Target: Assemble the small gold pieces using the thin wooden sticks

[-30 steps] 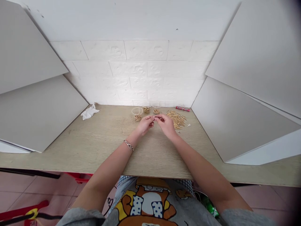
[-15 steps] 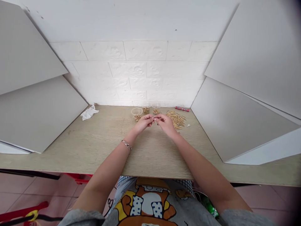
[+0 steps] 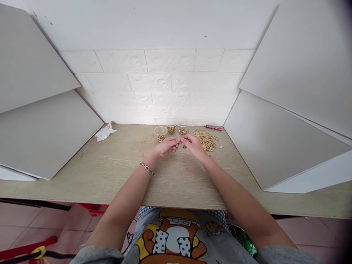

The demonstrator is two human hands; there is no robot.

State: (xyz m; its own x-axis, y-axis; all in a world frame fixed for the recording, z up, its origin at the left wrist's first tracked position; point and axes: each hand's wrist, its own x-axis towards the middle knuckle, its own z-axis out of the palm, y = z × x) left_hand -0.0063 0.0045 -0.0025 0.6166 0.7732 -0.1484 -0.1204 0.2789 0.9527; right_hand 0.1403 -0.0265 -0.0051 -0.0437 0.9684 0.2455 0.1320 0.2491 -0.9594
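Observation:
My left hand (image 3: 166,146) and my right hand (image 3: 193,144) meet fingertip to fingertip above the far middle of the wooden table (image 3: 115,168). Both are pinched on something small between them, too tiny to name. A silver bracelet (image 3: 146,168) circles my left wrist. Just beyond the hands stand three small clear cups (image 3: 160,132) with gold-coloured bits in them. A loose pile of thin gold sticks (image 3: 206,139) lies to the right of my right hand.
A crumpled white tissue (image 3: 104,132) lies at the table's far left. A red pen-like object (image 3: 213,127) rests by the white brick wall. Grey panels (image 3: 46,132) slant in on both sides. Pink floor tiles and red objects show below the table edge.
The hands have stayed together in the same spot; the fingers shifted only slightly. The view has tilted a touch.

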